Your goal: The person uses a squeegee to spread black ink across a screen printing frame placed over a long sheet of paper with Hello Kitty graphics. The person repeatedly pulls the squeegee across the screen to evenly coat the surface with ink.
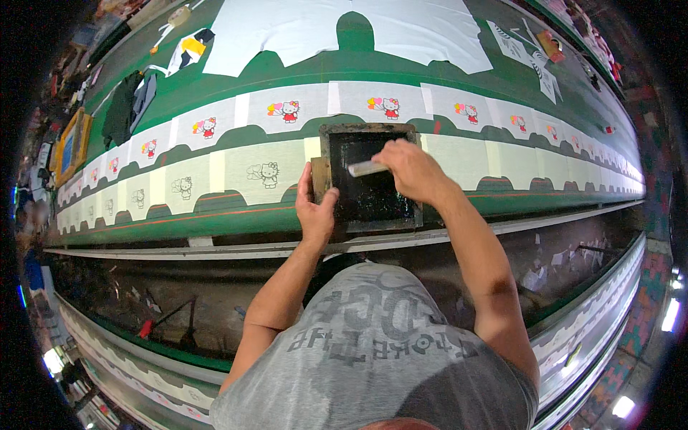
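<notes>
A dark-rimmed printing screen (369, 129) lies flat over the near row of fabric pieces, its mesh coated in black ink. My left hand (315, 211) is closed on a wooden strip (322, 174) along the screen's left side, with the thumb on its near end. In my right hand (412, 168) is a squeegee (367, 168) with a pale blade, slanting over the inked mesh; whether its lower edge touches the mesh I cannot tell. Left of the screen, a cream fabric piece (240, 179) carries a black outline of a cartoon cat with balloons.
The long green table (236, 221) bears a far row of white pieces with coloured cat prints (387, 107). White cloth (287, 32) lies beyond them. A yellow-framed screen (72, 147) and dark cloth (120, 107) sit at left. A metal rail (179, 251) edges the table near me.
</notes>
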{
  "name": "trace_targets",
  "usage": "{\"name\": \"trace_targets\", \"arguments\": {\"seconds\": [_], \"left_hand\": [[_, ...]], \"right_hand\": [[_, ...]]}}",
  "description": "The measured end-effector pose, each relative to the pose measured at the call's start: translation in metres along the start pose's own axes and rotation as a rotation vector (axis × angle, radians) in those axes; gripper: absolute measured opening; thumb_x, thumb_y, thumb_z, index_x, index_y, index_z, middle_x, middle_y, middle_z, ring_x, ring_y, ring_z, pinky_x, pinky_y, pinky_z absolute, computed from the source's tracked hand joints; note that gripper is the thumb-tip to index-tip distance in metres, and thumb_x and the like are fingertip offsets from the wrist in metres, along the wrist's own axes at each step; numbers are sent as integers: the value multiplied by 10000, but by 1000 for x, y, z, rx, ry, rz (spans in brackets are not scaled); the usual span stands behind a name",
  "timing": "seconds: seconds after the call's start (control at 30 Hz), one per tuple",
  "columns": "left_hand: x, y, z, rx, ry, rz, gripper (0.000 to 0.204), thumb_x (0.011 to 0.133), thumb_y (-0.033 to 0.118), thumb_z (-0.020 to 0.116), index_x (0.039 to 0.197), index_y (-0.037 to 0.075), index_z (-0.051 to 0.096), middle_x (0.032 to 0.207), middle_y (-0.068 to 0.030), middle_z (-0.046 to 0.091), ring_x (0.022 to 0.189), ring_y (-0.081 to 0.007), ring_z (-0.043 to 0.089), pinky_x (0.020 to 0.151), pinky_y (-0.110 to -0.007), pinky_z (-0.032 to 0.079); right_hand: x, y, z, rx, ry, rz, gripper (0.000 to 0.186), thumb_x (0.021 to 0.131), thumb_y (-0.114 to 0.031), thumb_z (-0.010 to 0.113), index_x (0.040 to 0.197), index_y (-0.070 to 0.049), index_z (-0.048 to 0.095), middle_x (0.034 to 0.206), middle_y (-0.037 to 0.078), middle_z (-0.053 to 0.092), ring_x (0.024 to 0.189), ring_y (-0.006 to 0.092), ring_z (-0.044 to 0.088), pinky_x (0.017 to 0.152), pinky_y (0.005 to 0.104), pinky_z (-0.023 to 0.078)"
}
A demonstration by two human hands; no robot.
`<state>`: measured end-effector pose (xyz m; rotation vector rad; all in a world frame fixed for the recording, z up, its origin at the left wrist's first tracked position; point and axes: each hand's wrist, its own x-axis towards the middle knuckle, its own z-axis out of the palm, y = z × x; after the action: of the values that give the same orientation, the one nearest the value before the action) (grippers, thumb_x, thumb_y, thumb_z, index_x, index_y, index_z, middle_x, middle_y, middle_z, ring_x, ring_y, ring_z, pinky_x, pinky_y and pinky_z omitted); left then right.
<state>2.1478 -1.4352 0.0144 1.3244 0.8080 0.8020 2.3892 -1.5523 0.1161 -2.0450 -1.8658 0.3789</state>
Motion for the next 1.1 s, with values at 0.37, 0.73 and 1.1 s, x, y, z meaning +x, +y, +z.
{"name": "trace_targets", "arguments": {"seconds": [0.37,0.73,1.1], "left_hand": [[2,-2,-5,-128,-36,-55,791,996,-82,701,1725,-66,392,1681,-197,535,1522,-270,548,1280,-394,428],[0,4,-4,-20,-51,8,868,959,-47,760,1738,-42,379,1694,-211,517,1538,-295,534,1300,-421,405],[-16,22,35,187,-3,247,1024,762,-110,694,1738,-33,395,1719,-192,510,1582,-297,502,1333,-405,362]], "right_hand": [[16,1,19,-51,20,147,514,835,71,684,1320,-70,778,1203,171,739,1187,414,681,1076,530,572],[-71,-75,43,-34,36,99,408,887,-2,695,1280,-94,755,1159,124,712,1131,358,649,988,498,531],[-132,-55,42,53,278,89,469,863,-111,833,1327,-86,769,1315,88,731,1270,327,643,1105,525,513]]}}
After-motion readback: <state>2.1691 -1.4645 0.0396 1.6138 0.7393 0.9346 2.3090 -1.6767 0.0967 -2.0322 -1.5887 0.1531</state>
